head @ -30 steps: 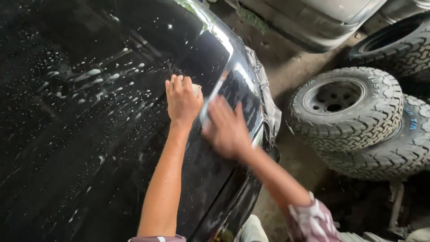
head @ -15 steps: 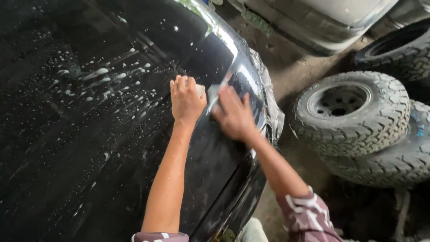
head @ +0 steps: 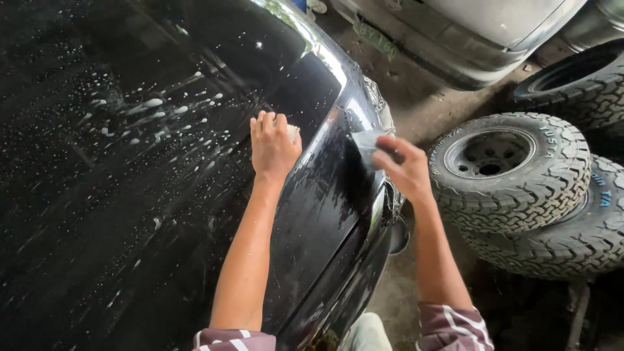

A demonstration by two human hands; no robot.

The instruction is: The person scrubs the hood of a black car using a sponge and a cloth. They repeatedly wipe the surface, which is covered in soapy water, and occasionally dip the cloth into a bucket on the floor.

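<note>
Work surface: the black hood [head: 130, 195] of a car, wet, flecked with white suds across its middle and left. All positions below are given relative to this hood.

Left hand [head: 273, 146]: laid palm-down on the hood near its front right corner, fingers [head: 263, 125] together and pressed flat. A pale pad [head: 294, 132], likely a sponge or cloth, shows just past the fingertips and appears pinned beneath them. Most of it is hidden, so its kind cannot be confirmed.

Right hand [head: 406, 169]: at the hood's front edge, beside the headlight [head: 380, 107]. Its fingers are closed in a pinch on a grey cloth [head: 365, 144], which lies against the dark panel just below the hood's shiny edge.

Step in hand, by judgement: washing or wiping the front corner of the car, one hand working the top of the hood and the other the panel over its edge. Suds remain scattered and unspread over much of the hood away from the hands, so the wash looks only partly done.

Next move, by judgement: it calls for steady flat pressure and overlapping strokes, and a firm hold on the cloth where the panel curves down and away.

Surroundings: two knobbly tyres [head: 510, 172] lie stacked on the dirt floor [head: 416, 91] to the right of the hood. Another vehicle's light bumper [head: 468, 49] stands beyond the hood's front.
</note>
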